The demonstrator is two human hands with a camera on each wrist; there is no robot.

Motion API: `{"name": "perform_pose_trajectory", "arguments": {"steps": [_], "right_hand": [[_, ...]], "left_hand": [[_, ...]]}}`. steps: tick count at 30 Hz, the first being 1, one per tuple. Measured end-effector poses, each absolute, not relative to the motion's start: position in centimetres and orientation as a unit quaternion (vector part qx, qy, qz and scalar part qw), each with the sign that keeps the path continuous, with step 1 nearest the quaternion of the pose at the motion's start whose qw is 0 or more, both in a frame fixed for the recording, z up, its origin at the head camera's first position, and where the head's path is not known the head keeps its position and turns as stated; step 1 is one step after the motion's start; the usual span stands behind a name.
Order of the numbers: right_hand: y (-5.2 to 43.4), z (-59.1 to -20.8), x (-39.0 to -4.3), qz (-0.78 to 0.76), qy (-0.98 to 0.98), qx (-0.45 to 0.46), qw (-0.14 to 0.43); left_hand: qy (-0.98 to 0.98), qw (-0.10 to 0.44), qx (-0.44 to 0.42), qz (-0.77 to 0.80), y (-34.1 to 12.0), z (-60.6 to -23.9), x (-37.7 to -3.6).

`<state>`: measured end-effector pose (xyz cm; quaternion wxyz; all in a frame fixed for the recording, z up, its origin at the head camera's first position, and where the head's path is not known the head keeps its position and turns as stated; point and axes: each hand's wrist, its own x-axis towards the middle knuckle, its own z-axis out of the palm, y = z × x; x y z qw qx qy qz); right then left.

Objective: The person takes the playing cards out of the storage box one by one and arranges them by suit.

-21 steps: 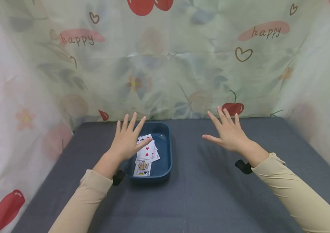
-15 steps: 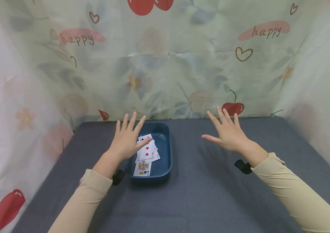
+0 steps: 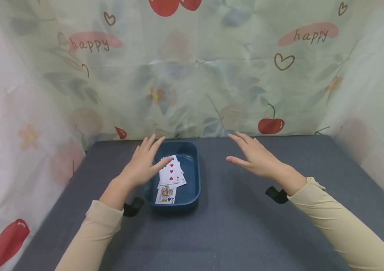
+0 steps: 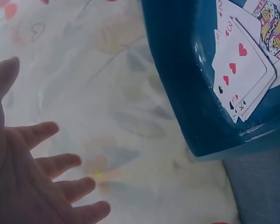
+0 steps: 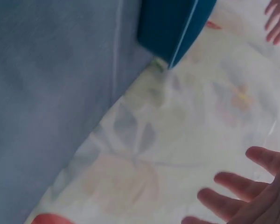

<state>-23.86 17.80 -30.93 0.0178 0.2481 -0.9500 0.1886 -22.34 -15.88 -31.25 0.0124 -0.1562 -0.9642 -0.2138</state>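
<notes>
A dark blue rectangular tray point(image 3: 192, 188) stands left of the middle of the table. Inside it lies a loose pile of playing cards point(image 3: 169, 175); a three of hearts is on top and a king point(image 3: 166, 195) shows beneath. My left hand point(image 3: 141, 163) hovers over the tray's left side with fingers spread, hiding part of its rim and some cards. Nothing is in that hand. To the right of the tray, my right hand point(image 3: 257, 158) is held above the table, fingers straight and holding nothing. In the left wrist view the cards point(image 4: 242, 70) overlap one another near the tray's corner.
A dark grey cloth point(image 3: 229, 233) covers the table. Behind it hangs a pale curtain point(image 3: 198, 94) printed with cherries, flowers and hearts, which also closes off both sides. A black strap point(image 3: 277, 195) is on the right wrist and another black strap point(image 3: 133, 207) on the left.
My right hand has shifted left and its fingers have dipped lower. The left hand has moved slightly left, its fingers closer together. The tray and cards stay where they were.
</notes>
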Motion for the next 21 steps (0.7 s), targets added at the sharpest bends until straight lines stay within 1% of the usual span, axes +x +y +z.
{"name": "perform_pose_trajectory", "arguments": {"steps": [7,15,21], "right_hand": [[14.6,-30.6,-24.0,0.263,-0.921,0.287,-0.015],[9.8,-31.3,-25.3,0.312,-0.896,0.314,-0.035],[6.4,-32.1,-26.4,0.332,-0.886,0.321,-0.042]], "left_hand": [[-0.951,-0.021,-0.133,-0.279,-17.7,-32.2,-21.9],[-0.948,-0.030,-0.117,-0.295,-19.9,-34.1,-21.9],[-0.948,-0.056,-0.094,-0.299,-20.7,-35.5,-22.0]]}}
